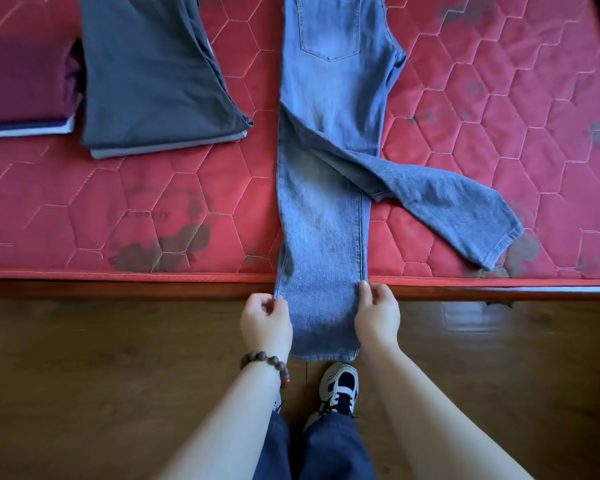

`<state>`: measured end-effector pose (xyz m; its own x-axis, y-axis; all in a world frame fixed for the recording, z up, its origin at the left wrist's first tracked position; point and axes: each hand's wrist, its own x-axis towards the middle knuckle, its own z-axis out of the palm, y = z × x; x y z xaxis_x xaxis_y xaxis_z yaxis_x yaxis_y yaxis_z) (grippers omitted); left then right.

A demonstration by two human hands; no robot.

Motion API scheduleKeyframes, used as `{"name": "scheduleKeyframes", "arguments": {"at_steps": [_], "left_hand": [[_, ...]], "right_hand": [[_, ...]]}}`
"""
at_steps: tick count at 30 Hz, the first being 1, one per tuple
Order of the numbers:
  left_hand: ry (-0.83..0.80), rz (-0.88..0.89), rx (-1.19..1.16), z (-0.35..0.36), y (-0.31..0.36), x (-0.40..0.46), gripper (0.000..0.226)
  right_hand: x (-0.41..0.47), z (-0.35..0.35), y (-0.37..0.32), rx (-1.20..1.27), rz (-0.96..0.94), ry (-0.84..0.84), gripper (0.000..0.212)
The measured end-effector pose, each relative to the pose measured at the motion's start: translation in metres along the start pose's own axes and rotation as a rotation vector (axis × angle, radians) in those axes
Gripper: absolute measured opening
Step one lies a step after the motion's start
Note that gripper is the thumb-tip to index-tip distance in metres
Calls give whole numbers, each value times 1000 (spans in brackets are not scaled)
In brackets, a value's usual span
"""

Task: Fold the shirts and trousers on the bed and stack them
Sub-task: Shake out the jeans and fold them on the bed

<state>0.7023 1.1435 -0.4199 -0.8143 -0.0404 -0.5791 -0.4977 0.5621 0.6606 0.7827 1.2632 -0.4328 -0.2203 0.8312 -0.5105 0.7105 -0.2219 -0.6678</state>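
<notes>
While jeans [326, 202] lie on bed, L hand [265, 323] & R hand [377, 318] pinch leg edges.

Blue jeans [326, 188] flat, legs maybe uneven.

Counts: 1 pair of blue jeans [326, 140], with 2 legs and 1 back pocket showing. 2 stacks of folded clothes: 1 grey stack [153, 81] and 1 purple stack [25, 81]; can't tell how many items are in either. 1 red mattress [499, 116]. 2 hands: left hand [265, 320] and right hand [378, 317]. 1 bead bracelet [267, 363]. 1 sneaker [340, 386] clearly in view.
</notes>
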Motion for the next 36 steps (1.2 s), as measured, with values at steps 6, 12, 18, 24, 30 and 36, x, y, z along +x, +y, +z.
{"name": "scheduleKeyframes", "arguments": {"at_steps": [6,12,18,24,30,36], "left_hand": [[-54,128,82,8,15,16,17],[-142,27,108,10,11,25,17],[-291,53,-44,23,47,70,41],[-235,222,154,44,69,97,27],[-180,357,80,38,69,107,41],[-110,206,-14,47,80,124,29]], "right_hand": [[8,-5,-5,-34,-21,-205,19],[17,-3,-7,-113,161,-296,16],[62,2,-33,-105,14,-100,33],[92,20,-52,-114,-77,-59,26],[100,12,-49,-141,-28,-124,36],[112,11,-63,16,-35,-88,21]]}}
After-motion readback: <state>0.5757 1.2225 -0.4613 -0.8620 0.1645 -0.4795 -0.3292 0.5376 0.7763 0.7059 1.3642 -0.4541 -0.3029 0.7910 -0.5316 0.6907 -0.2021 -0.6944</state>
